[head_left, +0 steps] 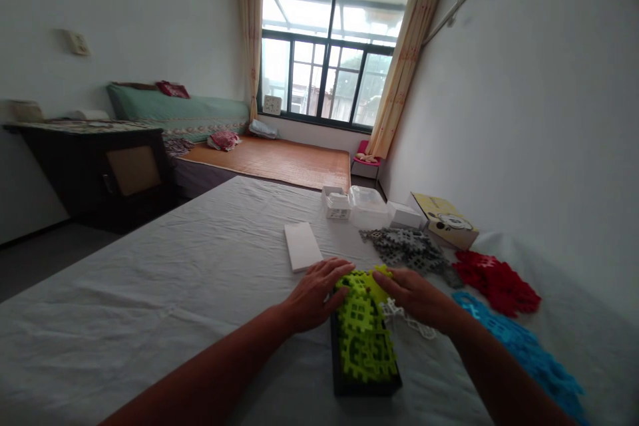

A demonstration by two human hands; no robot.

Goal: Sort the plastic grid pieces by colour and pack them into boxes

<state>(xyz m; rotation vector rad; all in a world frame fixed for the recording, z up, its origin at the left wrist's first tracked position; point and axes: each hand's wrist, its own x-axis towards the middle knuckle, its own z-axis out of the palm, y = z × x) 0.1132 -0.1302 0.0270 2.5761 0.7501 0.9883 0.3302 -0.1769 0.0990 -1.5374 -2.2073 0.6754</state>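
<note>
The left hand [317, 293] lies open, fingers spread flat on the far left corner of the yellow-green interlocking tiles [364, 336]. The right hand [417, 296] has bent fingers on the top tile at the far end; whether it pinches or only presses I cannot tell. The tiles sit stacked in a black tray [367, 387] on the white-sheeted table [150, 293], straight in front of the person.

This looks like seating a tile onto the stack. It likely goes best with the left palm steadying the stack and the teeth lined up before even pressure is applied.

There is one tray and one green stack. Beside them lie one white lattice piece [407, 321], one grey heap [407, 246], one red heap [496, 283] and one blue heap [524, 346]; single tiles are too tangled to count. Further off are one flat white box [302, 246], one printed cardboard box [444, 221] and about three clear containers [369, 208].
</note>
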